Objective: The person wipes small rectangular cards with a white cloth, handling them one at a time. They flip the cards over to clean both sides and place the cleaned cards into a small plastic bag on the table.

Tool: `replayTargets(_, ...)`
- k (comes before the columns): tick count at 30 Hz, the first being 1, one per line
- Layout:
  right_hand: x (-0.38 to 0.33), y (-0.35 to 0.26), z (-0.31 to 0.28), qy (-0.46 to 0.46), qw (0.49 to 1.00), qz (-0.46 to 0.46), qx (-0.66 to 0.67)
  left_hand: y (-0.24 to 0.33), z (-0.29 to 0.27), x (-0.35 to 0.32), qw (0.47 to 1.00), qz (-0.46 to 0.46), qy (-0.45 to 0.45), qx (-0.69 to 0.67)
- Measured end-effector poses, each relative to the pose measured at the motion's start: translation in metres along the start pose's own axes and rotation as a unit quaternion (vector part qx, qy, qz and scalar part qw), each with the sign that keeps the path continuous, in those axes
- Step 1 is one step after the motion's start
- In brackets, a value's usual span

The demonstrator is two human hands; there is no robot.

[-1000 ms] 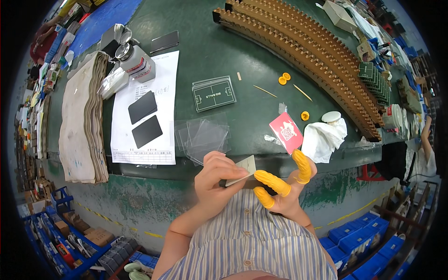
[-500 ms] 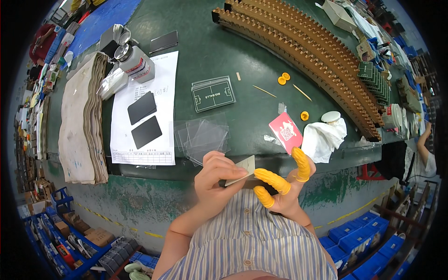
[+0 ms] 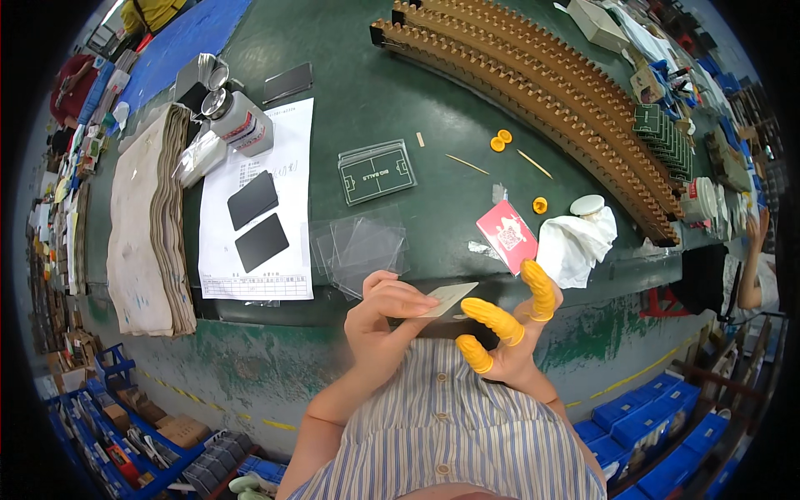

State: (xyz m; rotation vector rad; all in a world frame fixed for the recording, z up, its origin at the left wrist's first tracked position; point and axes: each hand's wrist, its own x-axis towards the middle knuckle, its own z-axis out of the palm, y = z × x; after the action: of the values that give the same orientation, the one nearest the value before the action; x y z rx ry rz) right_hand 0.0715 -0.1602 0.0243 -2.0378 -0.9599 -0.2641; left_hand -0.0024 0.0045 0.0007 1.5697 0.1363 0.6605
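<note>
My left hand [image 3: 385,320] pinches a thin pale card [image 3: 455,297] between thumb and fingers, above the table's front edge. To its right, my right hand [image 3: 510,337] wears yellow finger cots on several fingers, which are spread apart. The cot-covered index fingertip is close to the card's right end; I cannot tell if they touch. Beyond my hands, clear plastic sleeves [image 3: 360,248] lie on the table. A pink card with a printed square code [image 3: 508,236] lies beyond my right fingers, beside a crumpled white cloth [image 3: 575,247].
Green field-patterned cards [image 3: 377,173] lie mid-table. Two black cards [image 3: 262,242] rest on a paper sheet [image 3: 296,167], near a pump bottle [image 3: 242,125] and stacked cloths [image 3: 148,225]. Wooden sticks [image 3: 534,164] and rolled yellow finger cots [image 3: 500,141] lie before long slotted racks [image 3: 533,92].
The card in my left hand has tilted flatter, showing more of its face, and its right end has moved up and right. My right hand has shifted slightly.
</note>
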Motion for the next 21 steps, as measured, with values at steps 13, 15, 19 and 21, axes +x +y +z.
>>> replayTargets(13, 0.0014, -0.0016, 0.0049, -0.022, 1.0, -0.017, 0.006, 0.0014, 0.002, 0.0011, 1.0, -0.014, 0.005, -0.028)
replayTargets(15, 0.0037, 0.0004, 0.0035, -0.025, 0.999, -0.023, 0.001, 0.0003, 0.0018, 0.0008, 0.999, -0.01, 0.006, -0.036)
replayTargets(19, 0.003, 0.0022, 0.0034, -0.005, 1.0, -0.011, 0.002, -0.0015, 0.0018, 0.0005, 0.998, -0.01, 0.011, -0.062)
replayTargets(21, 0.0042, 0.0026, 0.002, -0.004, 1.0, -0.013, -0.003, -0.0014, 0.0016, 0.0003, 0.997, -0.013, 0.012, -0.07)
